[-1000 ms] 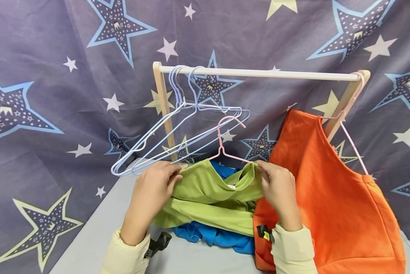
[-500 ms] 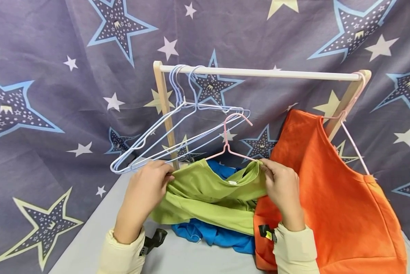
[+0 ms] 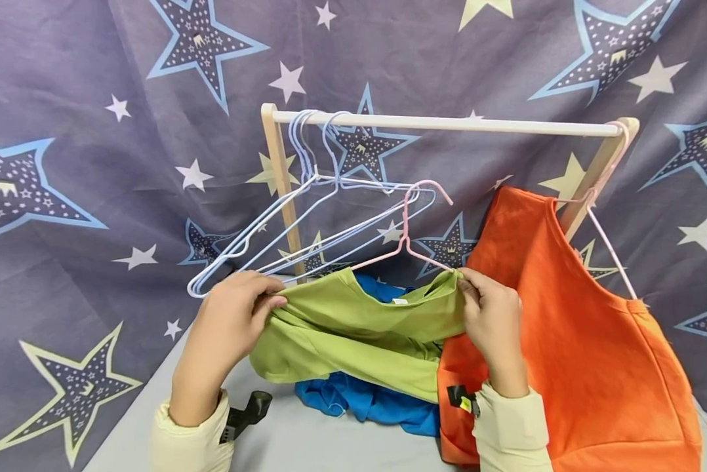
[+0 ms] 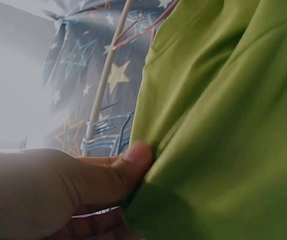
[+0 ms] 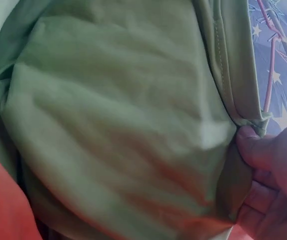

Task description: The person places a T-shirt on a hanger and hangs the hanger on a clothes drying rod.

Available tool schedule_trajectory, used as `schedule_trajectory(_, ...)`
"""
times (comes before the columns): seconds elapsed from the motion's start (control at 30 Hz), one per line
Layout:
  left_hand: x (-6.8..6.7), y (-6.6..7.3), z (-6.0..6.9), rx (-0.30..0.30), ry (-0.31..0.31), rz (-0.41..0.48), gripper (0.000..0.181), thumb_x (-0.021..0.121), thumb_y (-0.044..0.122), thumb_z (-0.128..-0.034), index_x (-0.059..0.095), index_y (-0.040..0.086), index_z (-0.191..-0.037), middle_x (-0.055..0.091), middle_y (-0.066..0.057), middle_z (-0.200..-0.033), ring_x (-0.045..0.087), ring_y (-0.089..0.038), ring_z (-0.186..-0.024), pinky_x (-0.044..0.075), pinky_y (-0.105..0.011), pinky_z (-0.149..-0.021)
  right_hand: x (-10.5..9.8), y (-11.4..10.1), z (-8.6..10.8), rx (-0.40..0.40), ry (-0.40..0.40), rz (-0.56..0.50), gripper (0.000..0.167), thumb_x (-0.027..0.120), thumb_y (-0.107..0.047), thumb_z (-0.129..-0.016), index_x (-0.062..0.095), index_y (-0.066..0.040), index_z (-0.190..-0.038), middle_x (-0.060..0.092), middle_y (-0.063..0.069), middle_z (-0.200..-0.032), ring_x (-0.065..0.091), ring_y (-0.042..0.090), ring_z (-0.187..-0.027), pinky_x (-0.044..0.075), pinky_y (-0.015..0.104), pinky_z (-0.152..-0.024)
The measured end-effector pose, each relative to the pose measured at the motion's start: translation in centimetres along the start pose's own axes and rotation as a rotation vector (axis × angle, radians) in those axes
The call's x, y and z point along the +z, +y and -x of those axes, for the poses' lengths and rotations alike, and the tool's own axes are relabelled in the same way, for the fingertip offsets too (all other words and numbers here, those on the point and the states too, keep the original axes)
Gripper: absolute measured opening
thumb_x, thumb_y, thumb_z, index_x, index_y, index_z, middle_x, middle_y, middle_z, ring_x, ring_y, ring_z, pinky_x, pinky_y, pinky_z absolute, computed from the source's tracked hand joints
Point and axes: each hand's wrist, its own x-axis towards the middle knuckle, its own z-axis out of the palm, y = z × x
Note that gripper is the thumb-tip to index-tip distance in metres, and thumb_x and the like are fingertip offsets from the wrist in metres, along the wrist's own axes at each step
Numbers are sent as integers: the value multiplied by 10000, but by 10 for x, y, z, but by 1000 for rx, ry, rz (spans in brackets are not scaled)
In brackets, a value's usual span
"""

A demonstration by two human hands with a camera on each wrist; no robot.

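A green garment (image 3: 353, 314) is stretched between both hands in the head view, with a pink hanger (image 3: 405, 242) inside its neck opening and the hook standing free above the collar. My left hand (image 3: 229, 328) pinches the garment's left shoulder edge between thumb and fingers; the left wrist view shows the thumb (image 4: 138, 152) pressed on the green cloth. Its right shoulder, close to the hanger's arm, is pinched by my right hand (image 3: 495, 321). In the right wrist view the fingers (image 5: 258, 150) grip the cloth near the seam. The hanger's lower part is hidden by the fabric.
A rack with a white rail (image 3: 448, 124) stands behind. Several blue and white hangers (image 3: 330, 242) hang at its left. An orange garment (image 3: 566, 354) hangs at the right end on another pink hanger (image 3: 610, 242). Blue cloth (image 3: 371, 403) lies on the table (image 3: 306, 446) beneath the green garment.
My left hand has moved left, drawing the green cloth wider. The right hand shifted slightly right and up. The pink hanger's hook has moved up and to the right.
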Motion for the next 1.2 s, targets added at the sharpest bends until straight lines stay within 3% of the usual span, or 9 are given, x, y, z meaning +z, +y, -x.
schedule_trajectory(0.27, -9, -5, 2, 13, 71, 95, 265, 862, -9, -761, 792, 69, -1004, 727, -20, -885, 648, -136, -729, 539, -381, -648, -2, 3, -1, 49, 55, 2, 116, 742, -33, -910, 804, -104, -978, 768, 82, -866, 714, 326, -711, 499, 525, -649)
schedule_trajectory(0.5, -11, -10, 3, 36, 128, 69, 268, 870, -46, -736, 810, 89, -960, 686, 24, -780, 539, -81, -643, 397, -178, -601, -3, 3, 0, 94, 70, -5, 132, 735, -19, -909, 805, -93, -992, 766, 95, -854, 707, 328, -716, 500, 527, -671)
schedule_trajectory(0.73, -18, -12, 5, -7, 109, 52, 304, 877, -37, -728, 806, 86, -996, 698, 30, -775, 598, -102, -652, 462, -238, -609, -5, 4, -2, 105, 91, 7, 113, 721, -14, -913, 795, -81, -966, 737, 96, -784, 663, 307, -649, 489, 499, -651)
schedule_trajectory(1.07, -26, -17, 9, -42, 79, 46, 283, 867, -46, -744, 801, 76, -990, 720, 29, -802, 629, -107, -686, 460, -173, -670, -9, 7, -3, 147, 148, 14, 91, 714, -20, -919, 786, -68, -950, 713, 111, -744, 626, 313, -635, 438, 465, -625)
schedule_trajectory(1.2, -27, -20, 10, -51, 56, 39, 262, 869, -55, -736, 793, 54, -962, 721, 12, -796, 632, -119, -684, 498, -252, -651, -11, 8, -4, 141, 151, 13, 85, 712, -18, -924, 782, -63, -941, 705, 108, -732, 608, 295, -619, 422, 440, -618)
